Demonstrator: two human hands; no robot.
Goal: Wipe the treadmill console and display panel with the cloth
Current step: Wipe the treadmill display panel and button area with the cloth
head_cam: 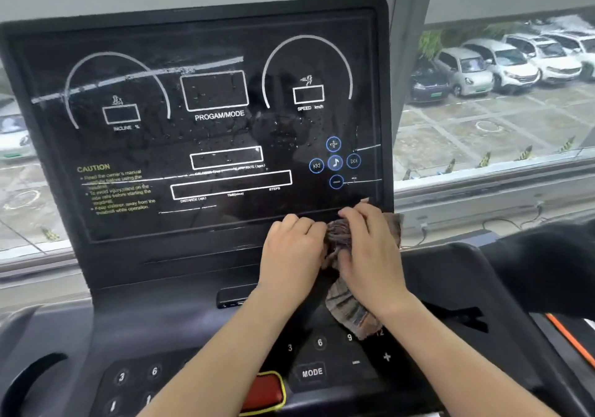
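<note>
Right now both my hands are on the cloth (336, 239), down at the lower right corner of the display panel (161, 223). My left hand (291, 249) has its fingers curled in against the cloth's left side, knuckles up. My right hand (365, 249) is curled over the top of it, so the bunch is gripped between the two; neither hand lies flat.

I judge this to be the gathering stage, working the cloth into a wad before a stroke, not the stroke itself. Droplets (283, 133) sit across the middle of the black panel, below the PROGAM/MODE box and left of the blue music keys (335, 162), so most of the wiping looks to be ahead. The next move calls for one hand to press the wad flat on the glass and sweep it sideways over those drops, lightly enough not to trip the touch keys. After that comes the console (145, 329) with its number keys and MODE key (312, 372).

The cloth is crumpled, its long axis near upright in the view and tilted a little: the upper end pokes out past my right hand toward the panel's right edge, and the loose striped tail hangs down toward the 9 key
</note>
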